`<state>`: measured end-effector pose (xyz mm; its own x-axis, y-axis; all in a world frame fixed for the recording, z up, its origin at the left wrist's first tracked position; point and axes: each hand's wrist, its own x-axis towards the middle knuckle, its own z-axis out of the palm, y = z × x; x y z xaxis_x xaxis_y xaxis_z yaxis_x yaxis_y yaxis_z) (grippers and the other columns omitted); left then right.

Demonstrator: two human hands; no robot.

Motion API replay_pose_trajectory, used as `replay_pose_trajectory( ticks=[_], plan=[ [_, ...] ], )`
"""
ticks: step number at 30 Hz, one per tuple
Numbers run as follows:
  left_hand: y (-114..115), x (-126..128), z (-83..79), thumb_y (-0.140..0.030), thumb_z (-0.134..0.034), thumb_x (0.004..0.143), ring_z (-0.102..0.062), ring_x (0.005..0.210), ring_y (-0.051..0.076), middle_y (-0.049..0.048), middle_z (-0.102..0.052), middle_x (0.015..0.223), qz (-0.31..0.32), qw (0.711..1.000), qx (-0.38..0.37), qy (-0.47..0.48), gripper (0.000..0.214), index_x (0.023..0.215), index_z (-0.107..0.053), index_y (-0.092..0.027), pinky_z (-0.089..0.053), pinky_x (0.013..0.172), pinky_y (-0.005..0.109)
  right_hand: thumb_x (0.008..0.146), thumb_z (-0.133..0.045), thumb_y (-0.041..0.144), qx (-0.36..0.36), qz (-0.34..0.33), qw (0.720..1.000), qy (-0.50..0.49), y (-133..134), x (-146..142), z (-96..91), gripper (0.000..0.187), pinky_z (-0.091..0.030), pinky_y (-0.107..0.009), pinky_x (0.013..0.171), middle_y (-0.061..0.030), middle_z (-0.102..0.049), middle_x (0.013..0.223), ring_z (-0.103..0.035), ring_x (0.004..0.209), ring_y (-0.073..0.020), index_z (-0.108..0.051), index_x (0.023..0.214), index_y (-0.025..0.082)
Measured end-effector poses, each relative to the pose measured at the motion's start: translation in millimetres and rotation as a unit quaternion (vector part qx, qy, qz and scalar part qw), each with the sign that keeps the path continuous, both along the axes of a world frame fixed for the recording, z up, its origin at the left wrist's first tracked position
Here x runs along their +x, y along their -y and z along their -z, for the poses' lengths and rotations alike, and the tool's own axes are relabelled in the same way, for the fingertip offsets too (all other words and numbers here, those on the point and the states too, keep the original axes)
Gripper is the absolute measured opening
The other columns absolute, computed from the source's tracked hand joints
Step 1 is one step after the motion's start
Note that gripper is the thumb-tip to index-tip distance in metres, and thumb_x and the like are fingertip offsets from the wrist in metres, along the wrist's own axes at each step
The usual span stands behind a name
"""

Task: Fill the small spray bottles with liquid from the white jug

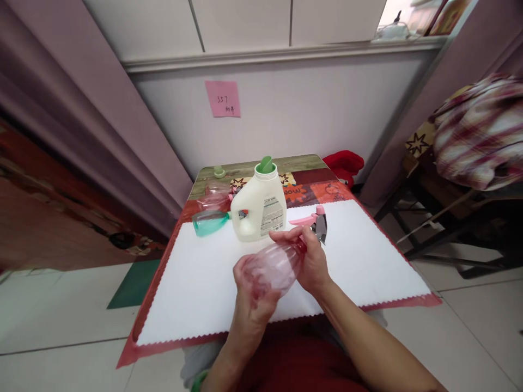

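Note:
A clear pink spray bottle (pixel 274 265) lies tilted between both hands above the white table cover (pixel 368 256). My left hand (pixel 250 296) wraps round its base. My right hand (pixel 309 257) grips its neck, just below the pink trigger head (pixel 312 220). Behind them stands a white detergent jug (pixel 256 206) with a green cap. A clear green spray bottle (pixel 209 222) lies on its side left of the jug, and another clear pink bottle (pixel 215 199) lies behind it.
A small green cap (pixel 219 172) sits at the table's far left corner. A pink note (pixel 223 98) is stuck on the wall. A chair with plaid cloth (pixel 478 130) stands at the right, and a red cloth (pixel 344 164) lies beyond the table.

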<state>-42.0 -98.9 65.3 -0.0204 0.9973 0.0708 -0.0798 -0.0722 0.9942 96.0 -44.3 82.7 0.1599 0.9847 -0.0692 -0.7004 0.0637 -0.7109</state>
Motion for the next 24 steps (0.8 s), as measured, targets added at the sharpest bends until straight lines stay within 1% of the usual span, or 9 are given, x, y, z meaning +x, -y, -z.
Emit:
replay_pose_trajectory(
  ticks=[2, 5, 8, 12, 14, 16, 19, 21, 24],
  plan=[
    [-3, -7, 4.2, -0.036, -0.083, 0.075, -0.06, 0.11, 0.026, 0.0128, -0.049, 0.137, -0.005, 0.977, 0.164, -0.134, 0.082, 0.142, -0.037, -0.03, -0.055, 0.084, 0.039, 0.079, -0.071, 0.062, -0.021, -0.014, 1.0, -0.012, -1, 1, -0.9, 0.04, -0.052, -0.043, 0.097, -0.0065, -0.081, 0.086, -0.075, 0.091, -0.0258, -0.071, 0.072, 0.022],
    [-11, -20, 5.4, -0.008, -0.077, 0.076, -0.046, 0.134, 0.031, 0.0151, -0.039, 0.149, 0.017, 0.875, 0.381, -0.299, 0.083, 0.145, -0.037, -0.031, -0.049, 0.102, 0.049, 0.078, -0.073, 0.06, -0.05, -0.038, 0.998, -0.025, -1, 2, -0.7, 0.039, -0.054, -0.043, 0.095, -0.0061, -0.081, 0.086, -0.075, 0.089, -0.0257, -0.07, 0.071, 0.022],
    [-13, -26, 5.4, 0.004, -0.07, 0.076, -0.04, 0.14, 0.03, 0.0117, -0.03, 0.158, 0.025, 0.816, 0.462, -0.346, 0.082, 0.144, -0.043, -0.034, -0.042, 0.11, 0.052, 0.079, -0.073, 0.055, -0.073, -0.064, 0.994, -0.044, 2, -1, 1.1, 0.034, -0.055, -0.043, 0.091, -0.006, -0.081, 0.087, -0.075, 0.086, -0.0257, -0.069, 0.069, 0.022],
    [-9, -16, 4.9, -0.039, -0.09, 0.067, -0.027, 0.15, 0.037, 0.0086, -0.019, 0.166, -0.021, 0.936, 0.305, -0.175, 0.103, 0.151, -0.032, -0.041, -0.038, 0.113, 0.055, 0.082, -0.071, 0.048, -0.049, -0.012, 0.998, -0.035, 10, -11, 3.6, 0.028, -0.056, -0.043, 0.091, -0.0054, -0.081, 0.084, -0.076, 0.087, -0.0254, -0.07, 0.069, 0.022],
    [-8, -10, 0.9, -0.066, -0.074, 0.075, -0.04, 0.143, 0.036, 0.0115, -0.029, 0.162, -0.037, 0.985, 0.161, -0.051, 0.09, 0.151, -0.033, -0.04, -0.049, 0.102, 0.049, 0.082, -0.071, 0.046, -0.009, 0.038, 0.999, -0.016, 13, -15, 4.5, 0.027, -0.056, -0.042, 0.091, -0.0046, -0.081, 0.082, -0.076, 0.087, -0.025, -0.069, 0.068, 0.023],
    [-7, -6, -4.9, -0.077, -0.045, 0.088, -0.065, 0.112, 0.03, 0.0167, -0.051, 0.142, 0.004, 0.999, -0.026, 0.044, 0.071, 0.142, -0.045, -0.031, -0.057, 0.075, 0.041, 0.08, -0.073, 0.045, 0.028, 0.067, 0.997, 0.009, 15, -16, 5.2, 0.028, -0.056, -0.041, 0.09, -0.0043, -0.08, 0.08, -0.075, 0.087, -0.0247, -0.068, 0.065, 0.023],
    [-6, -5, -8.7, -0.076, -0.039, 0.089, -0.06, 0.062, 0.016, 0.0102, -0.063, 0.104, 0.074, 0.96, -0.249, 0.104, 0.065, 0.123, -0.054, -0.023, -0.041, 0.046, 0.026, 0.077, -0.075, 0.047, 0.031, 0.067, 0.997, 0.037, 14, -13, 5.9, 0.03, -0.056, -0.038, 0.086, -0.0054, -0.08, 0.078, -0.075, 0.083, -0.0243, -0.066, 0.062, 0.022],
    [-5, -8, -5.3, -0.067, -0.053, 0.089, -0.056, 0.062, 0.013, 0.007, -0.061, 0.103, 0.061, 0.978, -0.191, 0.056, 0.055, 0.123, -0.05, -0.024, -0.039, 0.047, 0.023, 0.076, -0.075, 0.047, 0.0, 0.057, 0.998, 0.032, 13, -9, 6.0, 0.03, -0.056, -0.038, 0.083, -0.0061, -0.08, 0.078, -0.075, 0.082, -0.0241, -0.065, 0.063, 0.022],
    [-5, -15, 3.2, -0.042, -0.076, 0.08, -0.062, 0.096, 0.022, 0.0112, -0.055, 0.126, 0.033, 0.987, 0.101, -0.118, 0.066, 0.135, -0.042, -0.028, -0.055, 0.073, 0.034, 0.077, -0.073, 0.048, -0.061, 0.032, 0.998, -0.01, 10, -6, 5.8, 0.03, -0.057, -0.038, 0.081, -0.0064, -0.08, 0.081, -0.075, 0.082, -0.0244, -0.063, 0.066, 0.022]
  ],
)
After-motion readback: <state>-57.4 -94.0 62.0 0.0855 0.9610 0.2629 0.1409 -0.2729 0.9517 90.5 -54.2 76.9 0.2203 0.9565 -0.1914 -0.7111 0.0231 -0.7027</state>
